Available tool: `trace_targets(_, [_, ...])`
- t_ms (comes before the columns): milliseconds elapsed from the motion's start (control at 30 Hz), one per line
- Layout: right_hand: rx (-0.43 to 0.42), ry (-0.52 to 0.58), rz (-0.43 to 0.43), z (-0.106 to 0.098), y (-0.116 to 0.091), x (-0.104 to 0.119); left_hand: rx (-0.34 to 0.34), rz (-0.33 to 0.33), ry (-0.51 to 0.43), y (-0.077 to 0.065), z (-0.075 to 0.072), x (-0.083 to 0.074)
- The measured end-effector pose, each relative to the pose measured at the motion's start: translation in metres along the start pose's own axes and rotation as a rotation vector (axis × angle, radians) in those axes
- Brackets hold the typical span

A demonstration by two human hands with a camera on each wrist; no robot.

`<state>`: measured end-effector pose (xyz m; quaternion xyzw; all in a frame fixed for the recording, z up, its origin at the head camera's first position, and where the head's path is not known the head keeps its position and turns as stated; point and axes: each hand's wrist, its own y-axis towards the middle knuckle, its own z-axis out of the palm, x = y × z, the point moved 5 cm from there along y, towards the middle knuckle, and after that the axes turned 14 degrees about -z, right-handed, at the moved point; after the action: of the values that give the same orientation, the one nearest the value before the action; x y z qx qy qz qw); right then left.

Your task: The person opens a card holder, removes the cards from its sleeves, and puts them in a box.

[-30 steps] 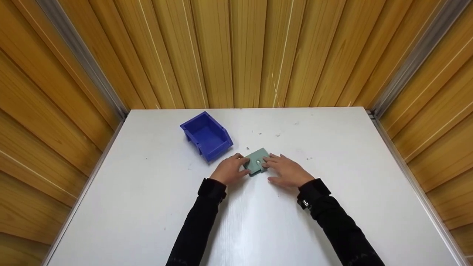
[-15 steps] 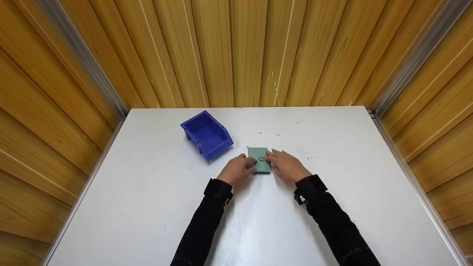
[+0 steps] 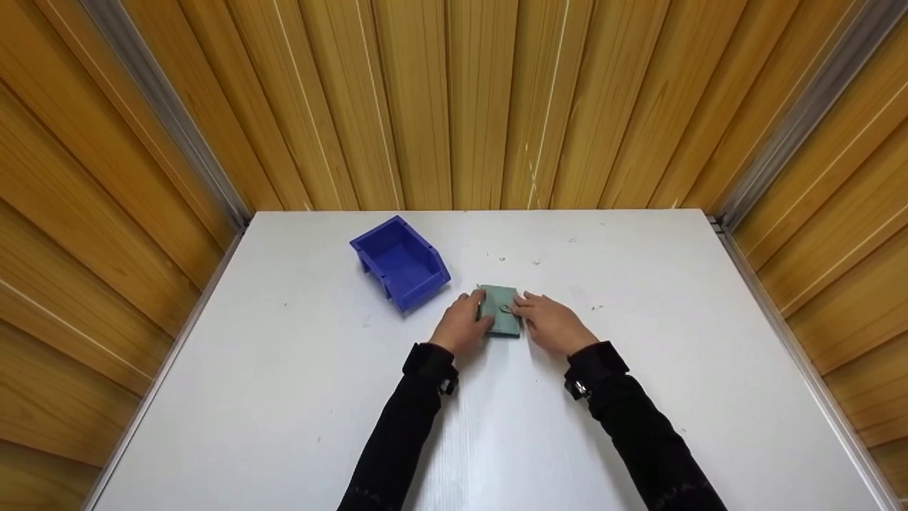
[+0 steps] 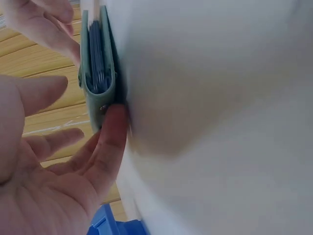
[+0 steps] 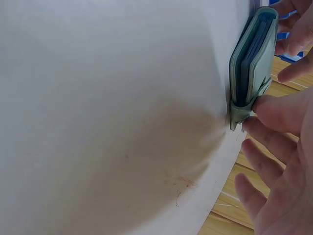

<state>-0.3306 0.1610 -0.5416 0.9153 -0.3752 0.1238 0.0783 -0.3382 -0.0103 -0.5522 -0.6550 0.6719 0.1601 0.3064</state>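
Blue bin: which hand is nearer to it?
Left. The left hand is to the near right of the blue bin, not touching; the right hand is farther right, across the green wallet.

the person's left grip (image 4: 54, 188) fills the lower left, a fingertip against the rounded end of a green wallet (image 4: 109, 68) with dark leaves (image 4: 97, 58) inside. fingers of the right grip (image 4: 32, 20) meet its cover, upper left. white surface (image 4: 244, 161) spreads rightward; wooden planks (image 4: 58, 117) and part of a blue bin (image 4: 110, 225) show behind.
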Motion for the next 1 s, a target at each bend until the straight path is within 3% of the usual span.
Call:
trace_targets(200, [-0.009, 0.023, 0.020, 0.001, -0.004, -0.002, -0.057, 0.010, -0.088, 0.003, -0.001, -0.003])
trace_targets(333, [-0.058, 0.029, 0.019, -0.001, -0.006, -0.002, -0.088, 0.032, -0.145, 0.002, -0.002, -0.008])
trace_targets(533, [-0.154, -0.001, 0.011, -0.006, -0.007, -0.002, -0.066, 0.057, -0.224, 0.000, -0.003, -0.022])
trace_targets(767, [-0.146, 0.102, 0.110, -0.002, -0.003, -0.005, -0.081, 0.043, -0.148, -0.001, -0.001, -0.033])
trace_targets(1000, [-0.269, 0.140, 0.222, -0.001, 0.006, -0.007, -0.154, 0.080, -0.089, -0.005, 0.003, -0.046])
